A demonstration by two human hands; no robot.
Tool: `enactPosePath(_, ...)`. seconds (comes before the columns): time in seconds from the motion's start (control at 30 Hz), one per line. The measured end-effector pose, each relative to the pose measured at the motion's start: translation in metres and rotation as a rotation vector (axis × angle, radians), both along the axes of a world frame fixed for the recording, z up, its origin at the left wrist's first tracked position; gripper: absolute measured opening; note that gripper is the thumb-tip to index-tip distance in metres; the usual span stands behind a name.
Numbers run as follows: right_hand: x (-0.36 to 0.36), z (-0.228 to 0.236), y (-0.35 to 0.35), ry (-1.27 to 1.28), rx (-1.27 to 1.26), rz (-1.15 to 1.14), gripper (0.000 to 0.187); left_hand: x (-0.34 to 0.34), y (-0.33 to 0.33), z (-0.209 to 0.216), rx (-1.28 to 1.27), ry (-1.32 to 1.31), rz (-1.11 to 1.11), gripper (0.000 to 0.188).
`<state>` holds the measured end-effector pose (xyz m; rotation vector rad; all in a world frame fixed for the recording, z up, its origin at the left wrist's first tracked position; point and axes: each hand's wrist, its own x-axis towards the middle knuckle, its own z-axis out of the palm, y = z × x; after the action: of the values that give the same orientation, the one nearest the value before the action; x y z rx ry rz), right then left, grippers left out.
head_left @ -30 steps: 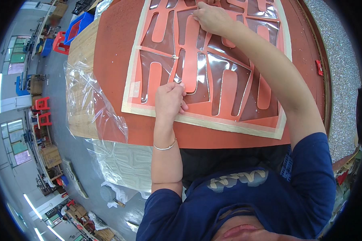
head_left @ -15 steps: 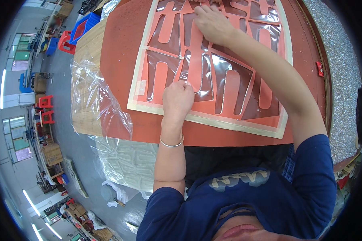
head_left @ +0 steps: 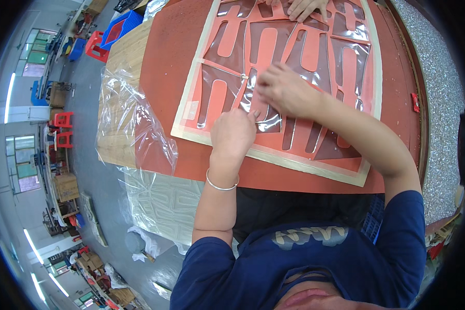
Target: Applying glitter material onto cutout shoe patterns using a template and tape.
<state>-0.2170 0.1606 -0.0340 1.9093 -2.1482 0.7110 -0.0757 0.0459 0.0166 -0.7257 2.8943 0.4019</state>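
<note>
Curls left hand [head_left: 233, 132] and right hand [head_left: 288, 92] over pink cut-out sheet [head_left: 267, 46], upper centre of frame, with no telling either grip clamped or apart, risking creases through uneven pressing.

Right hand [head_left: 289, 94], its fingers [head_left: 265, 83] blurred, co-worker's hand [head_left: 308, 6] and pink panel [head_left: 268, 47] cropped at top

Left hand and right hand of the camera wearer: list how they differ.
The left hand has a thin bracelet at its wrist; none shows at the right hand.
The left hand sits over the sheet's near pale border; the right hand is farther in, over the cut-outs.
The left forearm rises almost straight, while the right slants in from the right.
Both are bare, over the pink sheet.
</note>
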Motion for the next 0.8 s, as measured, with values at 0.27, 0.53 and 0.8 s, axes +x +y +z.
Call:
enactPosePath(0.27, 0.047, 0.031, 0.001, -0.260, 0.396, 0.201, 0.041, 0.020, -0.042, -0.020, -0.133, 0.450, 0.052, 0.031)
enactPosePath(0.53, 0.035, -0.005, -0.006, 0.019, 0.206, -0.062, 0.078, -0.002, -0.081, -0.013, -0.028, 0.304, 0.084, 0.038)
enactPosePath(0.8, 0.097, 0.020, 0.047, -0.152, 0.282, 0.153, 0.058, -0.006, -0.107, -0.047, -0.358, 0.380, 0.314, 0.041)
